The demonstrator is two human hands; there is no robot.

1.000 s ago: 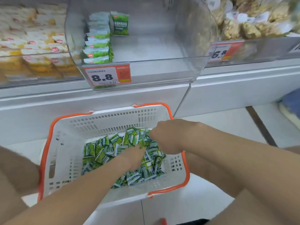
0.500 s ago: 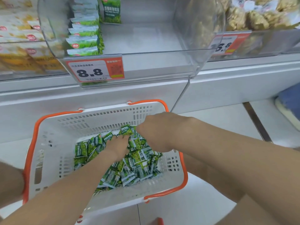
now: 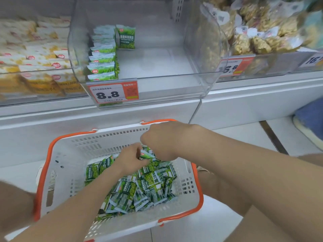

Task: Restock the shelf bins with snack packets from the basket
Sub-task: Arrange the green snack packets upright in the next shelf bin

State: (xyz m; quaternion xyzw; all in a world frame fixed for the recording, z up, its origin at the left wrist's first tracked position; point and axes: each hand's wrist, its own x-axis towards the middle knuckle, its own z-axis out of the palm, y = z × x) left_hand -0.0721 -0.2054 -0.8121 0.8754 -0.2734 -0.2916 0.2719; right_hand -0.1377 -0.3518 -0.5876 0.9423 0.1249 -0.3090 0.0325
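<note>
- The white slotted plastic basket (image 3: 66, 165) is wearing an orange rim and orange handles.
- The green and white foil snack packets (image 3: 139, 189) heaped in it are showing a green pea print, pale sealed ends and white lettering.
- The standing row of green and white packets (image 3: 102, 62) in the clear plastic shelf bin (image 3: 201, 81) is carrying small red round logos.
- The white price tag (image 3: 113, 93) is showing black digits beside an orange-red panel.
- The yellow and white packets (image 3: 35, 58) on the left are bearing red logos.
- The golden-brown bagged snacks (image 3: 253, 41) on the right are showing white labels.
</note>
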